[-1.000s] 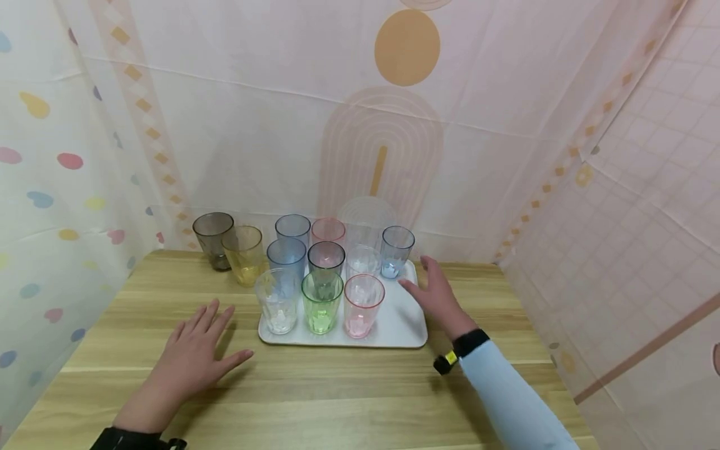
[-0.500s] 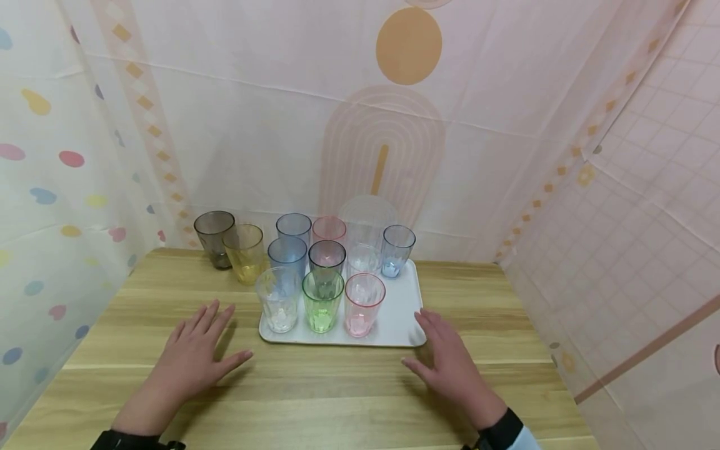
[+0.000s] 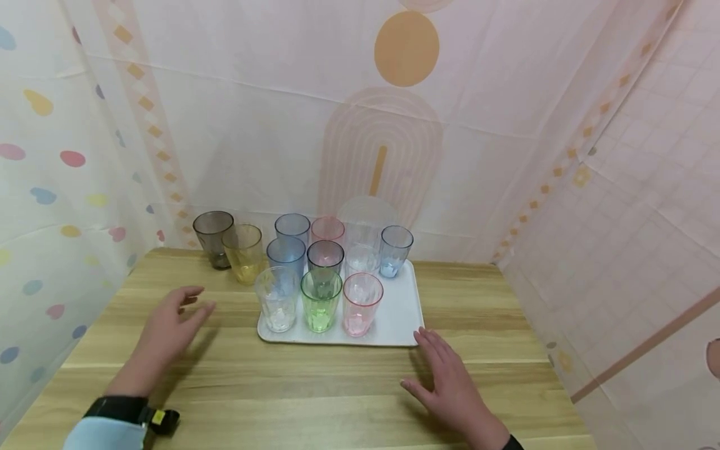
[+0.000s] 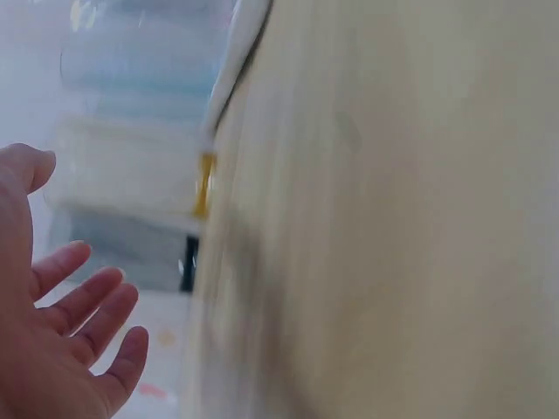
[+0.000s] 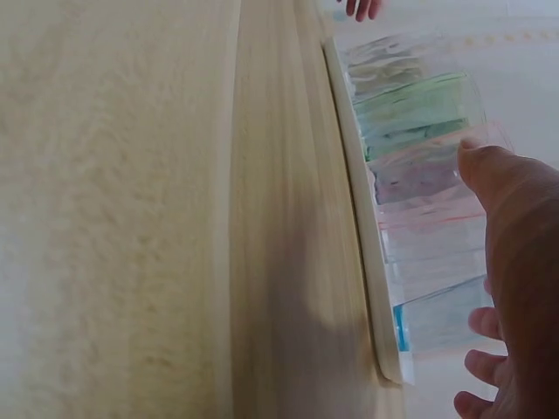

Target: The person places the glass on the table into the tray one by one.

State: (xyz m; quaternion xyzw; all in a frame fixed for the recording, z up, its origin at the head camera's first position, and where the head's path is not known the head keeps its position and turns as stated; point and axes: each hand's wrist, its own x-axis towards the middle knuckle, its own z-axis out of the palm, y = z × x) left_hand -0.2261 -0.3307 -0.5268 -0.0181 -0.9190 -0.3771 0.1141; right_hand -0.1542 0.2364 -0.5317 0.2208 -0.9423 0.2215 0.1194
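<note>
The head view alone takes in the whole pale wooden worktop (image 3: 315,387) with the white rectangular plastic tray (image 3: 402,315) at its middle; the left wrist view is smeared and gives only a palm and blurred cup shapes, while the right wrist view shows the tray's edge (image 5: 362,236) side-on, with cup walls stacked behind it. On the tray's near row stand a clear faceted plastic cup (image 3: 276,300), a green faceted plastic cup (image 3: 321,301) and a pink faceted plastic cup (image 3: 362,304), with more blue, pink and clear cups behind them. Off the tray, at about ten o'clock from it, a yellow translucent cup (image 3: 244,253) stands just beside a grey translucent cup (image 3: 214,239). Patterned pink cloth walls close in the worktop. The left hand (image 3: 169,325) hovers above the worktop at nine o'clock from the tray, fingers loosely spread, gripping nothing, near the clear cup but apart from it. The right hand (image 3: 450,381) lies flat and open on the worktop at five o'clock from the tray, fingertips just beside its near right corner; contact with the tray cannot be told.
</note>
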